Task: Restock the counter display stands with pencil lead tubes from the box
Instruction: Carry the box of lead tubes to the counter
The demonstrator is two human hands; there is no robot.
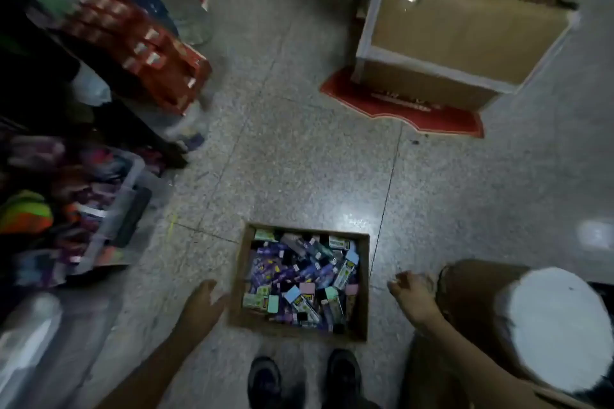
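Note:
An open shallow cardboard box lies on the speckled floor just ahead of my shoes. It is filled with a jumble of small pencil lead tubes and packs in purple, black, green, pink and pale blue. My left hand hangs open beside the box's left wall, fingers spread, close to it or just touching. My right hand is off to the right of the box, apart from it, fingers loosely curled with nothing in them. No display stand is in view.
A brown stool or bin with a white round top stands at the right. A large cardboard carton sits on a red mat farther back. Shelves and a clear bin of colourful goods crowd the left, with red packs above.

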